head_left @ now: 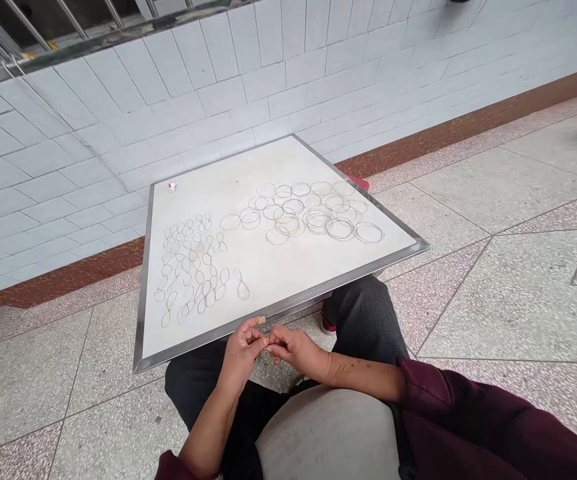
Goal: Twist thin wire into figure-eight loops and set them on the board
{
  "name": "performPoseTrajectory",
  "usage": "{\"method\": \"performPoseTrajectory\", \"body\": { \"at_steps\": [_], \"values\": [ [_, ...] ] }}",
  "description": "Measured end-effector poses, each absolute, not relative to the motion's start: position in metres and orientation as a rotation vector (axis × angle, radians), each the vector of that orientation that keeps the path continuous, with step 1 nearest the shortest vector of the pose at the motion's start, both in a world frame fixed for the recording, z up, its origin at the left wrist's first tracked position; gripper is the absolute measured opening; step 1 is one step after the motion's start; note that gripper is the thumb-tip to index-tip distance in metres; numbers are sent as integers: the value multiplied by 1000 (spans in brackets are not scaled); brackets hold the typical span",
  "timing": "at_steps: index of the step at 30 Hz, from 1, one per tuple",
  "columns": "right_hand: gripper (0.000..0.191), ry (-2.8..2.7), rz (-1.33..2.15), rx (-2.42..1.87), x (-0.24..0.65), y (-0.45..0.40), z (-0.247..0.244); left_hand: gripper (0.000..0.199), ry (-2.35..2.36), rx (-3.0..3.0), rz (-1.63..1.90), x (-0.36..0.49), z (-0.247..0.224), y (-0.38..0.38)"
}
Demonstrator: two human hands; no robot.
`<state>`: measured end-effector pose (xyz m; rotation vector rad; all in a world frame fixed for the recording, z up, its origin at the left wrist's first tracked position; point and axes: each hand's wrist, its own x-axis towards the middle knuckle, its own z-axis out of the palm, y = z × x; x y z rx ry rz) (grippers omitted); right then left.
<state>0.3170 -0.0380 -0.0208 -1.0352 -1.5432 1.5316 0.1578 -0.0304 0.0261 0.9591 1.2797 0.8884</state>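
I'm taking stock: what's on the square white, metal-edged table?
On the table lie thin dark figure-eight loops at left, overlapping thin dark rings at right, and a small red-and-white object far left. The bare left hand hides a little of the near edge.

White tiled wall (248, 87), barred window (71, 19), speckled floor (528, 300), brown baseboard (468, 121).

thin rings (313, 215) flat beside figure-eights (209, 261)

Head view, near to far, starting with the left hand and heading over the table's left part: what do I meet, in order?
Left hand, near table edge, figure-eight loops, small red-and-white item, tiled wall.
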Motion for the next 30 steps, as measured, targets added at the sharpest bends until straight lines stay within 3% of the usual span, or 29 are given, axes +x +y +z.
{"method": "performPoseTrajectory", "body": {
  "at_steps": [12, 19, 24, 30],
  "values": [
    [30, -1460, 1683, -946, 312, -34, -19, 46, 1202, 1112, 905, 147, 25, -26],
    [15, -1793, 1191, -1102, 320, -14, -5, 56, 1230, 1109, 975, 151, 35, -12],
    [14, -1750, 1032, -1117, 317, 2, -6, 68, 1315, 1061, 1078, 148, 40, -8],
    [11, -1701, 924, -1148, 318, 17, 1, 61, 1406, 979, 1188, 136, 41, -14]
  ]
}}
